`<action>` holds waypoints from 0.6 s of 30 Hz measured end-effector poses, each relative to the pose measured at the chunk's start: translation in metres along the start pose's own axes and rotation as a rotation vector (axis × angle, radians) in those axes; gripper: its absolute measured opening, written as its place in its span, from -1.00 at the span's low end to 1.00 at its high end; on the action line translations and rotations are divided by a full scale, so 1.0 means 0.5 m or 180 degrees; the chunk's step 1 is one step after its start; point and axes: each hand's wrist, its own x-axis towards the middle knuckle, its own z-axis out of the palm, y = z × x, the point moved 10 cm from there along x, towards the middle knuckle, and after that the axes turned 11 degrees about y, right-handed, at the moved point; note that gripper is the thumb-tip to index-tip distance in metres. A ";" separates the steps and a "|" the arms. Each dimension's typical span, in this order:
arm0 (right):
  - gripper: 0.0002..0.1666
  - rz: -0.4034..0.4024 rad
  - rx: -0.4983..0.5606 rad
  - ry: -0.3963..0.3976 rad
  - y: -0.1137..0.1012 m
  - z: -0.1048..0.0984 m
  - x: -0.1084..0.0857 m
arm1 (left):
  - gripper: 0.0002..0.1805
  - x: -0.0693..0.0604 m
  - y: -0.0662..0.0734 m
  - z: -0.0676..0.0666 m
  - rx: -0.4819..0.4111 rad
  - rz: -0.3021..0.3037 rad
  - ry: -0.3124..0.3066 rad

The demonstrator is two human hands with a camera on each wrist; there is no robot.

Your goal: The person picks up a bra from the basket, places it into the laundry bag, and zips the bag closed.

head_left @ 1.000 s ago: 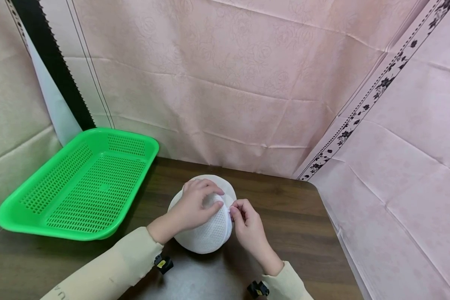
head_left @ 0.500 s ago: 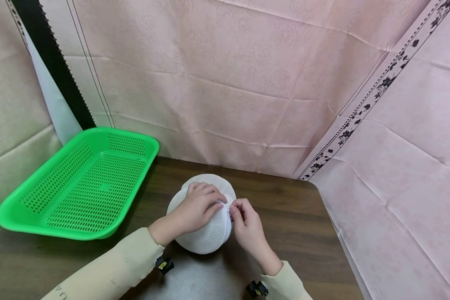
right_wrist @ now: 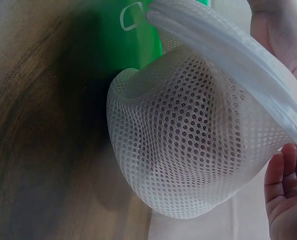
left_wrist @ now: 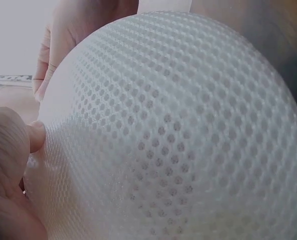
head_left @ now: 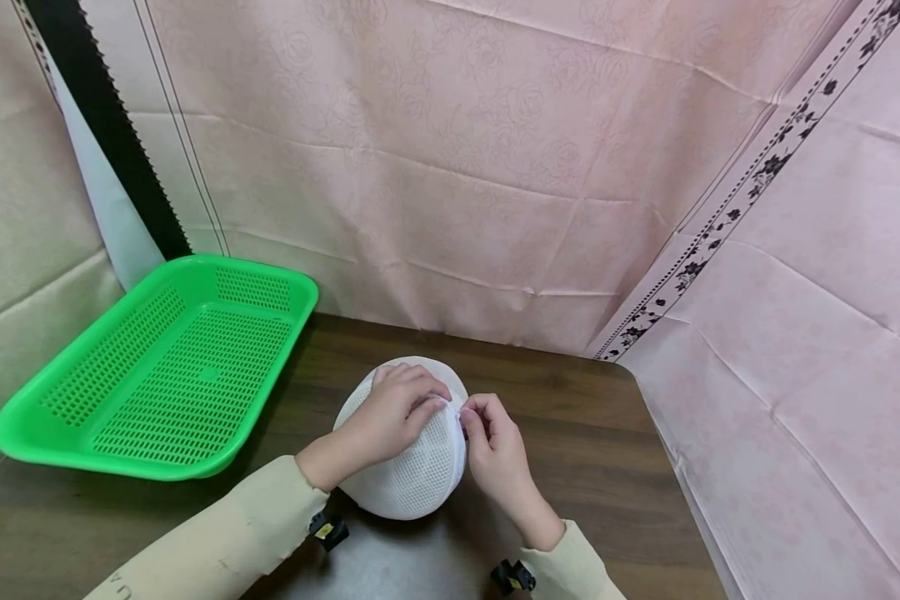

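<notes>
A rounded white mesh bag [head_left: 412, 471] is tilted above or on the brown table, between both hands. My left hand [head_left: 386, 417] lies over its upper left side, thumb and fingers gripping the mesh near the zipper edge. At the bag's right edge my right hand [head_left: 497, 454] pinches the zipper band with thumb and curled forefinger. The right wrist view shows the white zipper band [right_wrist: 238, 62] arching along the mesh [right_wrist: 188, 125], with a small loop at its far end. In the left wrist view the mesh [left_wrist: 178, 120] fills most of the picture.
A green perforated basket [head_left: 207, 375] stands on the left of the brown table [head_left: 585, 433]. Pinkish cloth [head_left: 457, 167] hangs behind the table and along both sides.
The bag has tipped and shifted slightly toward the table's front, its far rim lower. My left fingers have drawn in at the zipper edge; my right hand stays nearly in place.
</notes>
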 end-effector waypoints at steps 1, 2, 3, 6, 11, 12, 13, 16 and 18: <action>-0.88 0.0007 -0.0012 -0.0007 0.001 0.001 0.000 | -0.92 0.000 -0.002 0.000 -0.0012 -0.0015 -0.0002; -0.88 0.0016 -0.0027 -0.0013 0.003 0.001 -0.001 | -0.91 -0.001 -0.004 0.001 -0.0024 -0.0028 -0.0004; -0.88 0.0024 -0.0037 -0.0019 0.004 0.002 -0.001 | -0.91 -0.001 -0.005 0.001 -0.0038 -0.0037 -0.0005; -0.89 0.0042 -0.0052 -0.0043 0.004 0.002 -0.001 | -0.91 -0.002 -0.008 0.002 -0.0067 -0.0038 0.0010; -0.91 0.0088 -0.0089 -0.0104 0.004 0.003 -0.003 | -0.92 -0.001 -0.009 0.001 -0.0108 0.0006 0.0064; -0.91 0.0100 -0.0096 -0.0114 0.004 0.004 -0.003 | -0.92 -0.001 -0.008 0.001 -0.0112 0.0015 0.0072; -0.91 0.0103 -0.0095 -0.0118 0.004 0.004 -0.003 | -0.92 -0.002 -0.008 0.001 -0.0110 0.0020 0.0076; -0.91 0.0123 -0.0091 -0.0125 0.003 0.003 -0.004 | -0.92 -0.002 -0.011 -0.001 -0.0109 -0.0006 0.0095; -0.90 0.0144 -0.0101 -0.0138 0.004 0.004 -0.006 | -0.92 -0.002 -0.016 -0.003 -0.0125 -0.0078 0.0117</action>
